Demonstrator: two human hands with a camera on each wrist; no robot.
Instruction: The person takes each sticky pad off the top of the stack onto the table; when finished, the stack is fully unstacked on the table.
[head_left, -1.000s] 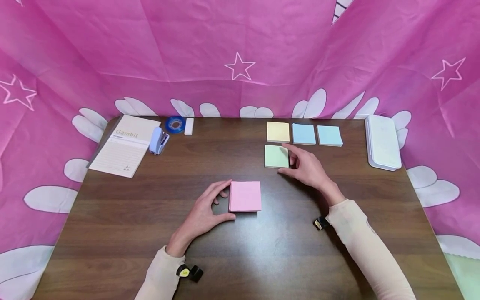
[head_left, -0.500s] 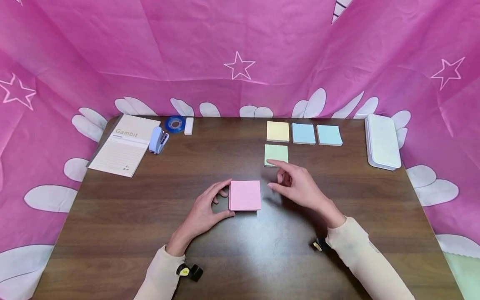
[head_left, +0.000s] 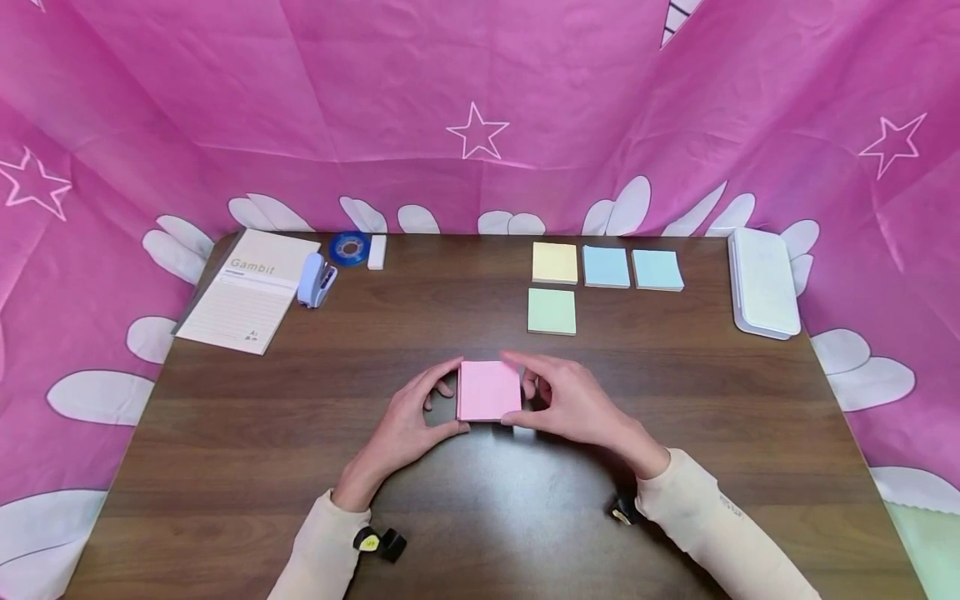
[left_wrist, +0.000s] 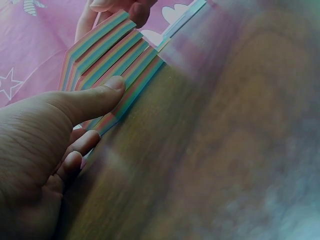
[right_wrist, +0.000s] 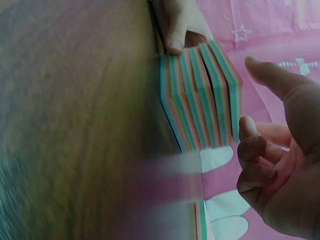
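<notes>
A thick stack of square sticky note pads (head_left: 489, 391) with a pink top stands at the middle of the table. Its sides show several striped, multicoloured pads in the left wrist view, their edges slightly uneven. My left hand (head_left: 408, 421) grips the stack from the left, thumb on the near side and a finger at the far corner. At the right side is my right hand (head_left: 573, 406), its index finger and thumb spread about the two right corners. In the right wrist view, a gap shows between this hand and the stack. A green-topped pad (head_left: 552, 312) lies behind.
Yellow (head_left: 555, 263), blue (head_left: 606, 267) and light blue (head_left: 657, 270) sticky note pads line the back right, beside a white case (head_left: 765, 283). At back left are a notebook (head_left: 247, 292), a stapler (head_left: 316, 281), blue tape (head_left: 350, 247) and a white eraser (head_left: 377, 252).
My right hand has left the green pad and come toward me and leftward to the right side of the pink-topped stack. My left hand has stayed on the stack.
</notes>
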